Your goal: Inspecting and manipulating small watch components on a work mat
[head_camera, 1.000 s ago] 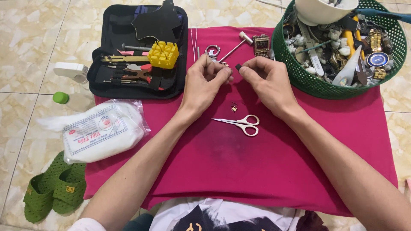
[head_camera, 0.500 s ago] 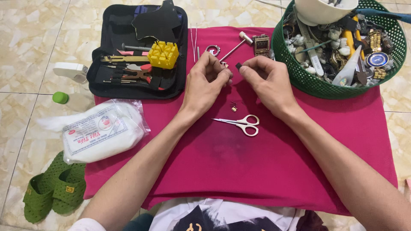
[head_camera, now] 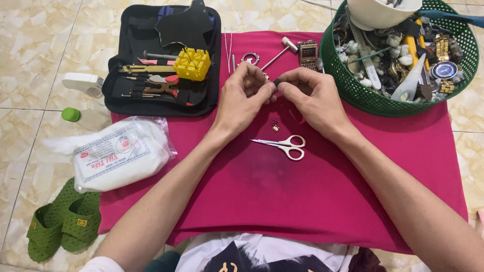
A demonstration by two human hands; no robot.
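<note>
On the pink cloth [head_camera: 282, 201], head view: left hand [head_camera: 242, 98] and right hand [head_camera: 312, 95] meet fingertip to fingertip, both grips pinched narrow on one small dark part [head_camera: 277, 83], too small to identify. Scissors [head_camera: 285, 146] lie just below the hands, a tiny metal piece [head_camera: 275, 126] between. Tool case [head_camera: 161, 60] sits left, green basket [head_camera: 383, 100] right, white bag [head_camera: 118, 153] lower left.
</note>
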